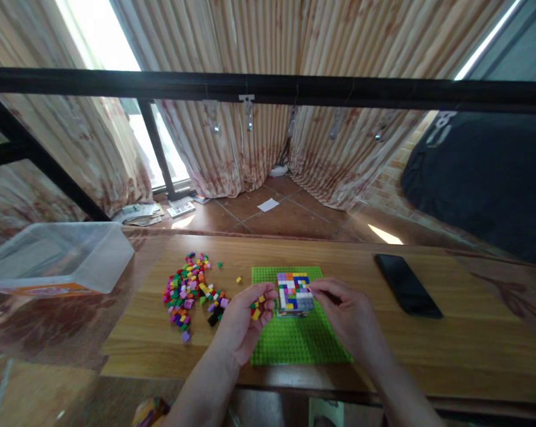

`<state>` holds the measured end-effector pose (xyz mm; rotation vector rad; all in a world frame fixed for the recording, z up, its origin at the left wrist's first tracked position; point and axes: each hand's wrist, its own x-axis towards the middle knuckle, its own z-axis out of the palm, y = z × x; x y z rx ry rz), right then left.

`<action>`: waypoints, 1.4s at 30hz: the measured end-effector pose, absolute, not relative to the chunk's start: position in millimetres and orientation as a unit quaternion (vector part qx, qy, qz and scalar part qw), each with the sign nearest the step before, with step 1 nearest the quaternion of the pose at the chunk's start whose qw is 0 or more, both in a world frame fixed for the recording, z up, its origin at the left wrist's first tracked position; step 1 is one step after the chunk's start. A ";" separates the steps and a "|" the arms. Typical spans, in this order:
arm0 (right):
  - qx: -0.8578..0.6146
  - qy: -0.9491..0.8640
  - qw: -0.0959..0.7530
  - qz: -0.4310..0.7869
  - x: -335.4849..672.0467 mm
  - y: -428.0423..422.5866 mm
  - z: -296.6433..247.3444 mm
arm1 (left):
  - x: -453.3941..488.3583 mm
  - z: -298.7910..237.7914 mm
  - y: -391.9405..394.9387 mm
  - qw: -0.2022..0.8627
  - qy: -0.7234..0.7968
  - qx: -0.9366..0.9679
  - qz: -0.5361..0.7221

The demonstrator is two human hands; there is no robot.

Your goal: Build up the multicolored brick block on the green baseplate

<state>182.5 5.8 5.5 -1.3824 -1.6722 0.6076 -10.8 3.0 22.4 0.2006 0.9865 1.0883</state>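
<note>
A square block of multicoloured toy building bricks (294, 292) stands on a green studded baseplate (294, 344). My left hand (248, 320) is cupped palm up on the block's left side, and several small yellow and orange toy bricks (256, 311) lie within its curled fingers. Over the right edge of the block, my right hand (345, 311) has thumb and forefinger pinched together. Whatever lies between those fingertips is too small to make out. A loose heap of small coloured bricks (179, 293) spreads on the tabletop left of my left hand.
The wooden table (472, 350) carries a black phone (408, 284) right of the baseplate. A clear plastic bin (94, 255) stands at the far left. A dark metal rail (268, 89) with hanging clips crosses above, before curtains (232, 154). Paper (268, 204) lies on the floor.
</note>
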 end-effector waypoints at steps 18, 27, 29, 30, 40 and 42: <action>-0.537 -0.747 0.370 0.125 186.4 4.7 7.0 | -13.2 20.2 1.9 0.738 0.437 0.103 0.504; -0.538 -0.750 0.366 0.118 186.8 5.3 9.1 | -13.5 20.7 2.5 0.742 0.431 0.100 0.505; -0.539 -0.751 0.364 0.112 187.6 5.5 8.6 | -13.6 21.0 2.3 0.742 0.430 0.099 0.505; -0.540 -0.752 0.362 0.111 188.2 5.6 8.3 | -13.6 21.0 2.2 0.742 0.430 0.099 0.504; -0.541 -0.747 0.370 0.110 188.1 4.9 8.5 | -14.1 20.9 2.4 0.742 0.430 0.099 0.505; -0.545 -0.740 0.376 0.118 186.9 4.0 9.9 | -14.2 21.4 2.2 0.742 0.431 0.098 0.504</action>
